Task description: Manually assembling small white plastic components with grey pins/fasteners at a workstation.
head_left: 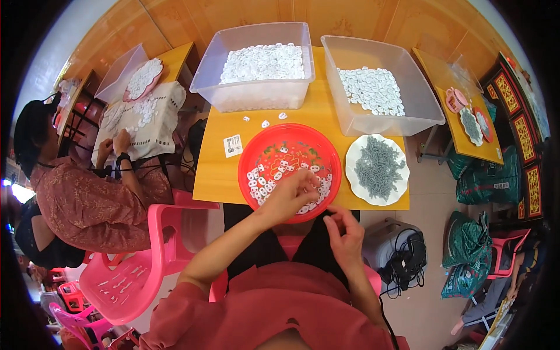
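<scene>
White pcs [261, 185] in tray [242, 166] lie under L hand [287, 195], nr worktop [217, 181]'s front edge; R hand [348, 236] farther. Both's fingers half-curled, holds unclear.

An orange-brown panelled wall [385, 23] backs a yellow wooden surface [213, 181] standing on a pale tiled floor [431, 201], with a pink plastic chair [122, 286] to the left, another wooden table [441, 74] and dark, red-and-gold panelling [506, 93] to the right, and bright light [21, 192] glaring at the far left.
</scene>
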The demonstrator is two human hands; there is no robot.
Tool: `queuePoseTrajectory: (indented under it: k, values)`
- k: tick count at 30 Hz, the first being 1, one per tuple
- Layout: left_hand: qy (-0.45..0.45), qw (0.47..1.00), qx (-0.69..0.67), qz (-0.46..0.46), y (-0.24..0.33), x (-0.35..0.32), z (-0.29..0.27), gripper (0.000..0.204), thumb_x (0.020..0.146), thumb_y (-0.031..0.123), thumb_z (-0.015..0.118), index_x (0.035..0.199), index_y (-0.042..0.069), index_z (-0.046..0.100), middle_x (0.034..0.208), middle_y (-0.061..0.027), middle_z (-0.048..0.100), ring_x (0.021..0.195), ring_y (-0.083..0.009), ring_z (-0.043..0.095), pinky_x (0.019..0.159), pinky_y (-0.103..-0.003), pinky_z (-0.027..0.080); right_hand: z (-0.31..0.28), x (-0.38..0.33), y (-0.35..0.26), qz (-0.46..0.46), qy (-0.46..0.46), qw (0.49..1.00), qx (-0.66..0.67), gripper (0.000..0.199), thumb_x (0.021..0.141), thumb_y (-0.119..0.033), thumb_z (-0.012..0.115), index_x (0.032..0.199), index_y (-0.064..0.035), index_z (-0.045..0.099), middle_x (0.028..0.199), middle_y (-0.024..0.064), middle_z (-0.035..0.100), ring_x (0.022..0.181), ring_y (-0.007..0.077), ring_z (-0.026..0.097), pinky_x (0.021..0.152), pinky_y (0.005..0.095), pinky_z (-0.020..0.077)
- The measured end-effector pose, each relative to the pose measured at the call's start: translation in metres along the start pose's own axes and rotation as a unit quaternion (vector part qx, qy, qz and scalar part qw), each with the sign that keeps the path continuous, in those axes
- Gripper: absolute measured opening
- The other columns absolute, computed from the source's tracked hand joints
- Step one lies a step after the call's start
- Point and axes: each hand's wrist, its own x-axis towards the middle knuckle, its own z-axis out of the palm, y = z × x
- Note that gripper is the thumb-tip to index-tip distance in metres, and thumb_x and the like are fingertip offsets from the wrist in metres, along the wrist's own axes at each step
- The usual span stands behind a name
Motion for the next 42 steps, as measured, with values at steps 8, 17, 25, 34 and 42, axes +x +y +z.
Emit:
queuePoseTrajectory:
  k: [8,17,25,34,42]
  values:
    - [-0.102,0.935,-0.282,-0.191,0.011,-0.039,-0.028,0.027,0.102,0.011,0.068,0.126,0.008,0.056,0.088,0.0031,0.065,0.074,-0.0029,0.054,0.063,-0.022,0.04,0.023,0.027,-0.019,-0.121,-0.071,0.99,0.01,0.013,0.093,-0.002,0.074,0.105,-0.0015,0.076,0.087,0.0128,0.072,0.073,0.0224,0.069,0.066,0.0308,0.0526]
    - [0.159,0.926,0.338,0.059,-0.044,0.044,-0.069,0.019,0.09,0.013,0.075,0.107,0.004,0.072,0.092,-0.0149,0.068,0.084,-0.0343,0.07,0.073,-0.043,0.054,0.014,0.02,-0.017,-0.032,-0.053,0.998,0.032,0.01,0.096,-0.003,0.073,0.104,0.0016,0.075,0.09,0.0064,0.073,0.08,0.0096,0.065,0.072,0.0243,0.0503]
    - [0.114,0.918,0.38,0.029,-0.065,0.072,-0.054,0.017,0.085,0.012,0.078,0.095,0.003,0.068,0.093,-0.0168,0.068,0.089,-0.0385,0.069,0.077,-0.048,0.054,-0.004,0.012,-0.011,-0.06,-0.027,0.998,0.01,0.012,0.095,-0.007,0.075,0.104,-0.0003,0.076,0.091,0.0078,0.074,0.076,0.0119,0.067,0.068,0.0261,0.0513]
    - [0.074,0.993,0.086,-0.043,0.019,0.023,-0.019,0.008,0.094,0.004,0.074,0.098,-0.001,0.069,0.079,-0.0057,0.072,0.075,-0.0164,0.071,0.07,-0.029,0.054,-0.024,0.03,-0.021,-0.076,-0.004,0.996,0.048,0.01,0.094,-0.007,0.076,0.103,-0.0016,0.075,0.089,0.0084,0.071,0.072,0.0132,0.065,0.064,0.0263,0.0493]
    - [0.087,0.927,-0.339,-0.136,0.039,-0.034,0.024,0.017,0.094,-0.003,0.072,0.111,-0.002,0.07,0.103,-0.0083,0.075,0.087,-0.0139,0.071,0.08,-0.027,0.059,-0.016,0.039,-0.039,-0.069,-0.026,0.995,0.063,0.009,0.094,-0.006,0.075,0.102,-0.0009,0.075,0.091,0.0076,0.071,0.072,0.0116,0.065,0.064,0.0253,0.049]
